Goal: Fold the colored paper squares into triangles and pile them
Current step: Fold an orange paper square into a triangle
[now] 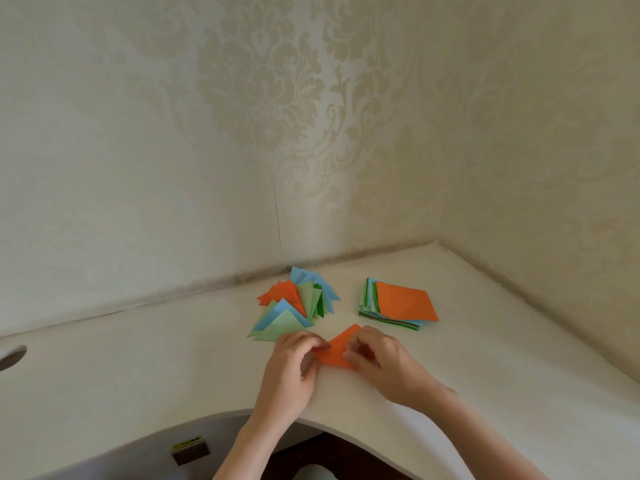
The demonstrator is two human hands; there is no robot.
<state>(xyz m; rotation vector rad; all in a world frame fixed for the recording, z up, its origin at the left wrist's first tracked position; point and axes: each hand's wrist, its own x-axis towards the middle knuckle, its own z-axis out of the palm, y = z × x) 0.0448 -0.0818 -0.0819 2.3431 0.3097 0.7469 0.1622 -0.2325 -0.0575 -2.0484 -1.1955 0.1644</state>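
We are pinching the orange paper between both hands, left hand and right hand, on the surface; the triangle pile is lying just beyond, nearer our left

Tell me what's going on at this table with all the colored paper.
A person is folding an orange paper square on the white table, pinching it with the fingers of both the left hand and the right hand. Beyond the left hand lies a loose pile of folded triangles in orange, blue and green. To the right of that pile sits a stack of unfolded squares with an orange sheet on top, so more squares are left to fold.
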